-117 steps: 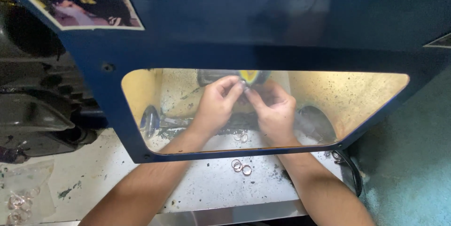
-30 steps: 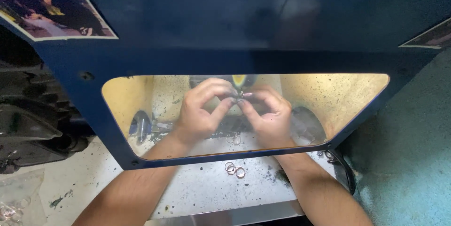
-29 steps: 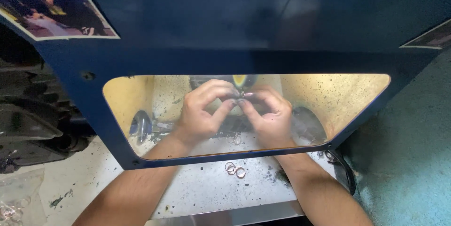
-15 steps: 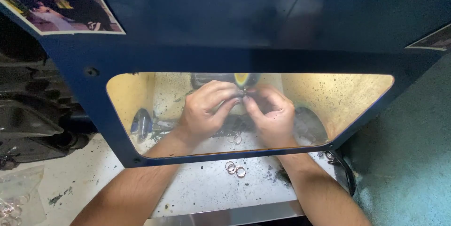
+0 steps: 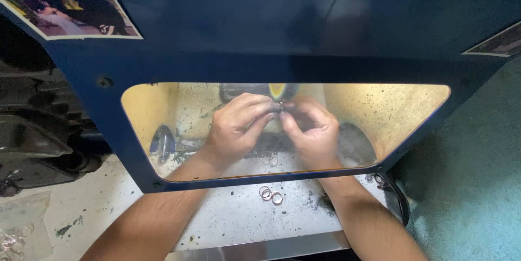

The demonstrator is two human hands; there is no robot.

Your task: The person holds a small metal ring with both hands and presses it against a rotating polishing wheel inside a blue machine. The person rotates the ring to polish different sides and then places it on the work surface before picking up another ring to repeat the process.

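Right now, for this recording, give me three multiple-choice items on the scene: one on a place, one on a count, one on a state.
1. Where are both hands?
A. Behind the clear window of the blue hood
B. On the bag of rings
C. On the green floor

2. How many loose metal rings lie on the white bench just in front of the window?
A. One
B. Three
C. Six

3. How do the hands stand?
A. Flat and open
B. Far apart
C. Fingertips pinched together on a small piece at the wheel

Answers:
1 A, the left hand and right hand show through the window.
2 B, three metal rings lie close together there.
3 C, the fingers meet on a small piece, too small to identify, below the wheel.
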